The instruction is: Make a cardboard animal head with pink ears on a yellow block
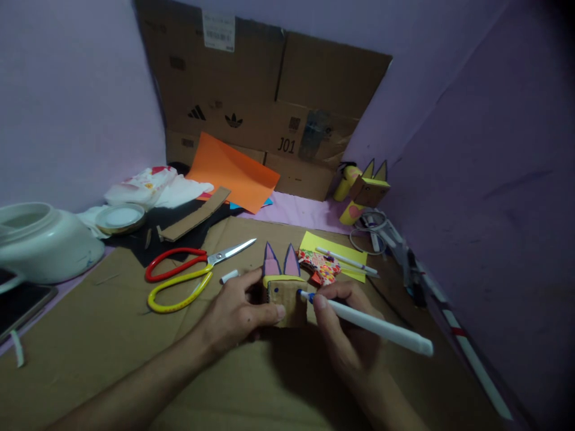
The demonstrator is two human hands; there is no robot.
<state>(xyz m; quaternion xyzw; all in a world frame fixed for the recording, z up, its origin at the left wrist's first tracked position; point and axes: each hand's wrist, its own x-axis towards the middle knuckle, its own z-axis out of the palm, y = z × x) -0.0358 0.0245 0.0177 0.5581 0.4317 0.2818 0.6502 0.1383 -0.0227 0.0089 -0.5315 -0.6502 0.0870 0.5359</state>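
Observation:
My left hand (240, 311) grips the left side of a small cardboard animal head (291, 308), its thumb across the front. Two upright pink ears with dark outlines and a yellow strip top the head. A blue dot marks the left of its face. In my right hand (350, 326) is a white felt-tip pen (381, 326), its blue tip touching the right of the face, where a second blue spot shows. The white pen cap (229, 276) lies just beyond my left hand. Behind the head rests a floral fabric bow (321, 264).
Red-and-yellow-handled scissors (197, 272) lie left on the cardboard sheet (135, 359). A white pot (49, 245) and a phone (22, 305) are far left. Orange paper (236, 173) leans at the back. Another cardboard animal (371, 190) stands back right, near a coiled cable (368, 230).

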